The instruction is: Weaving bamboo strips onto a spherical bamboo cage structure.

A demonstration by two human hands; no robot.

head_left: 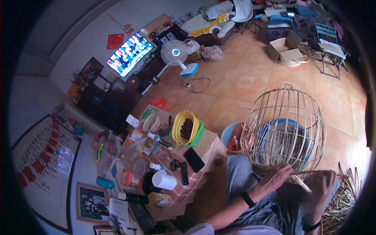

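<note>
A large open-weave basket of bamboo strips [288, 88] stands in front of my knees, its upright ribs spaced apart. My left hand [277, 176] is closed at the basket's near edge, pinching a thin bamboo strip [309, 172]. That strip runs across to my right hand [324, 183], which is closed round its other end and slightly blurred. Below the strip, a short pale stick or folded strip end [300, 183] slants between the hands; what it is exactly cannot be made out. Dark bands circle both wrists.
Loose strips [344, 196] lie heaped at my right. Through the ribs shows a blue basin [301, 127]; a red container [236, 139] sits beside it. On the left, a cluttered table [207, 147] bears a phone [194, 159], scissors [175, 164] and a yellow basket [181, 117]. Farther off stands a fan [174, 53].
</note>
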